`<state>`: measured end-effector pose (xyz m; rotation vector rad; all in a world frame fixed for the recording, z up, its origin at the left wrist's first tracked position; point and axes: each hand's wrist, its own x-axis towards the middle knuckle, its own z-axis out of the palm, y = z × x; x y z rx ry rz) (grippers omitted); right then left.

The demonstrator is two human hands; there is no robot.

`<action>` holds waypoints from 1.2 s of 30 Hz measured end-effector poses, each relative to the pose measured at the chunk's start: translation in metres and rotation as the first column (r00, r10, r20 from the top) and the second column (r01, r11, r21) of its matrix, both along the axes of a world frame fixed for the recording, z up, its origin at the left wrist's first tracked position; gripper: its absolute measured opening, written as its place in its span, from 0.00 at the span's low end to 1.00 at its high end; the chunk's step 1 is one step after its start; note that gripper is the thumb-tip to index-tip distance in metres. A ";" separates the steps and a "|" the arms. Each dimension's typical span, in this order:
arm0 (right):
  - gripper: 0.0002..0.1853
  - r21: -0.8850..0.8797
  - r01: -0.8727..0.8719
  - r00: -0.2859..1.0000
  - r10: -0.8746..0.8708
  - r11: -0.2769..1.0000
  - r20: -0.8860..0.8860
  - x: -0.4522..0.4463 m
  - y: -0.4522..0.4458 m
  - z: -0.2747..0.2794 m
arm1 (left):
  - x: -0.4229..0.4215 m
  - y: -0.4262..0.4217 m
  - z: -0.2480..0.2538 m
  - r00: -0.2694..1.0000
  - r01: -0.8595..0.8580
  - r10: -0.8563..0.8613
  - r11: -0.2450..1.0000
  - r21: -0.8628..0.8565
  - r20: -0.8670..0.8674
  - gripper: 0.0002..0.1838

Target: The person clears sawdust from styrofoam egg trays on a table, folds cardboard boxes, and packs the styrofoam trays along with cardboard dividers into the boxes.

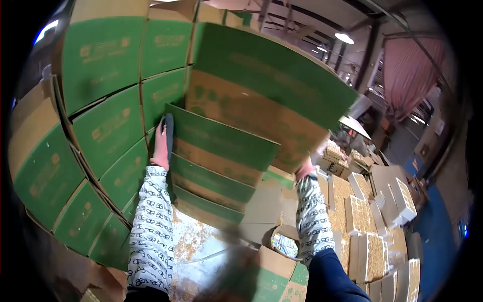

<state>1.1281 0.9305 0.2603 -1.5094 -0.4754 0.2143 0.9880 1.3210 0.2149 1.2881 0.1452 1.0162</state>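
Observation:
My left hand (161, 144), in a pink glove with a dark grey palm, reaches up along the left edge of a smaller green-and-brown cardboard panel (221, 132). Its fingers are stretched out flat against that edge. A large green-and-brown cardboard carton (266, 75) stands tilted behind, its front slightly blurred. At its lower right edge is my right hand (305, 168), also in a pink glove, closed on the carton, with the fingers partly hidden. More green-and-brown panels (211, 178) are layered below the smaller one.
Stacked green cartons (108, 128) form a wall at the left. Several white-edged boxes with tan contents (372, 254) stand at the right. An open carton (285, 242) holds a printed packet below. A pink curtain (410, 73) hangs at the back, under a lamp (344, 38).

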 end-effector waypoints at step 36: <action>0.26 -0.300 0.550 0.745 -0.620 0.780 -0.247 -0.465 -0.283 -0.068 | -0.348 -0.310 -0.270 0.440 0.808 -0.143 0.494 0.321 -0.887 0.40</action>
